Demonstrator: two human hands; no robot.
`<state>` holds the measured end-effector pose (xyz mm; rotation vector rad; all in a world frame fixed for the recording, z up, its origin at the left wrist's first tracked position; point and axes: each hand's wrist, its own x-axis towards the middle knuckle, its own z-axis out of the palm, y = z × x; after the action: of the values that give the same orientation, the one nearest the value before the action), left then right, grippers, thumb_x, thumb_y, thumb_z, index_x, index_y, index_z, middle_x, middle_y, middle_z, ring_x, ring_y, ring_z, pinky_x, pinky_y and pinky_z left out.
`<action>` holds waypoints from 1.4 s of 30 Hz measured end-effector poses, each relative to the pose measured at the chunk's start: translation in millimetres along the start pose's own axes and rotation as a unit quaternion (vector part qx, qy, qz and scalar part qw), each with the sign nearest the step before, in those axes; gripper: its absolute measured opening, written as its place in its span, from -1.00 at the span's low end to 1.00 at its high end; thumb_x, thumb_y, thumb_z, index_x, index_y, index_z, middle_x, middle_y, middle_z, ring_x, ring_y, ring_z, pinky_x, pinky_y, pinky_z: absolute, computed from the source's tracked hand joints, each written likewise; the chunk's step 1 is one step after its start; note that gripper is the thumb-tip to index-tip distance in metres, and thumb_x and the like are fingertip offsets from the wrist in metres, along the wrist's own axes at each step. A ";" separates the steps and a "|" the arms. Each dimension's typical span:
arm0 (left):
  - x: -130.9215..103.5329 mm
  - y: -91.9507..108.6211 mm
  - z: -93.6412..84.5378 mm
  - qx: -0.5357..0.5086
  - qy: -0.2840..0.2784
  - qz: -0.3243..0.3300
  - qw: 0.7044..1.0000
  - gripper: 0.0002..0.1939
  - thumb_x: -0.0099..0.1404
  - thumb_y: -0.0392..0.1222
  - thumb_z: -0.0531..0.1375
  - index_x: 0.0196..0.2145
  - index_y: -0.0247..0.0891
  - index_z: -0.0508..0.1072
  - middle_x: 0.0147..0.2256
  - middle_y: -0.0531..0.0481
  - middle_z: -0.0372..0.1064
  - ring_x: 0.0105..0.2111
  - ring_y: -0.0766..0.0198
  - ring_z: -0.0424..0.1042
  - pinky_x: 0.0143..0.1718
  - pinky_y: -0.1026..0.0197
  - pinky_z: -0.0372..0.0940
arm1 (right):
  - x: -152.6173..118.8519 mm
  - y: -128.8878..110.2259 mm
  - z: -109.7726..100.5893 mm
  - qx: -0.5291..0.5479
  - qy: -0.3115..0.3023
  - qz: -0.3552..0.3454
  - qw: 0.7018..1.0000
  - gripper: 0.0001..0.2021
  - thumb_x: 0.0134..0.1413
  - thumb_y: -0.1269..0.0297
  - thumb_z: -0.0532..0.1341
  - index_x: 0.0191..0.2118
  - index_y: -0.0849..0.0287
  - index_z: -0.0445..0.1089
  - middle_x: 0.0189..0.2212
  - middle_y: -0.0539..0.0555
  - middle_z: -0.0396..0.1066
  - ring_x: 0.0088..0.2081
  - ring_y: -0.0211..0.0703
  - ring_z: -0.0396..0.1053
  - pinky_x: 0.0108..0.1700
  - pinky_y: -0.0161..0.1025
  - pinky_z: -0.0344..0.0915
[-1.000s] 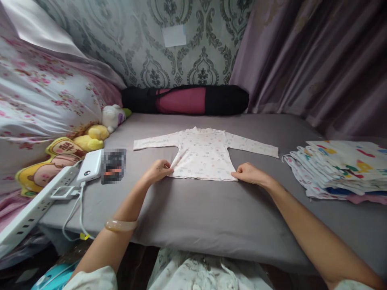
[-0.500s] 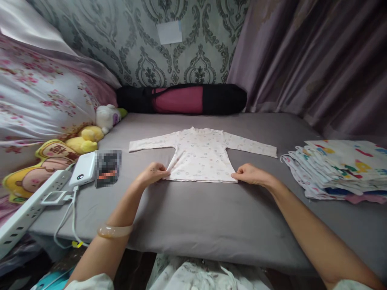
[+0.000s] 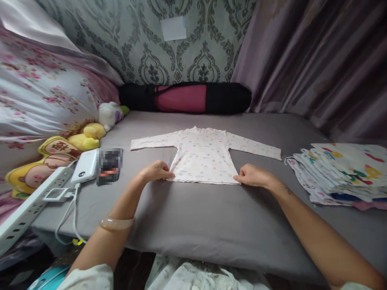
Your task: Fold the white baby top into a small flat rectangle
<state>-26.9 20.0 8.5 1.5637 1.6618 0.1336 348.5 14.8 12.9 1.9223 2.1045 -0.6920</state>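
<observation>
Left hand (image 3: pixel 157 171) and right hand (image 3: pixel 253 176) each pinch a bottom corner of the small patterned shirt (image 3: pixel 203 155) | shirt flat on gray sheet (image 3: pixel 205 217), sleeves spread sideways | folded clothes stack (image 3: pixel 347 173) beyond the right sleeve | white power bank (image 3: pixel 85 165), plush toys (image 3: pixel 90 135) to the left | black-and-pink bag (image 3: pixel 181 98) behind
</observation>
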 end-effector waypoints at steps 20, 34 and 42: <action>101.5 44.3 3.8 -0.049 0.325 -0.113 0.938 -0.77 0.08 -0.10 0.26 -0.38 -0.33 0.54 -0.49 -0.23 0.49 -0.34 0.04 0.51 -0.37 0.17 0.28 | 86.3 -173.5 52.0 0.036 0.187 -0.239 0.952 -0.39 0.34 0.20 -0.13 0.37 0.49 -0.07 0.39 0.31 -0.15 0.40 0.03 -0.23 0.36 -0.07 -0.23; 91.3 37.9 -2.6 0.068 0.384 -0.035 0.920 -0.74 0.31 -0.11 0.09 -0.19 -0.23 0.51 -0.16 -0.21 0.52 -0.14 0.06 0.46 -0.19 0.16 0.24 | 81.5 -176.6 56.0 -0.012 0.181 -0.249 0.951 -0.41 0.35 0.03 -0.11 0.39 0.15 -0.03 0.42 0.23 -0.23 0.40 0.13 -0.32 0.34 0.09 -0.35; 91.1 47.8 12.8 0.113 0.280 0.134 0.944 -0.78 0.30 -0.20 0.09 -0.19 -0.26 0.50 -0.20 -0.12 0.50 -0.20 0.15 0.43 -0.14 0.19 0.25 | 43.9 -162.3 51.7 0.003 0.102 -0.390 0.915 -0.48 0.31 0.08 -0.01 0.32 0.10 0.13 0.39 0.21 -0.10 0.38 0.18 -0.22 0.31 0.27 -0.31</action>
<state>29.1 103.8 -15.8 2.0595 1.9269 0.5965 175.9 22.6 -19.6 1.1260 3.0191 -0.6293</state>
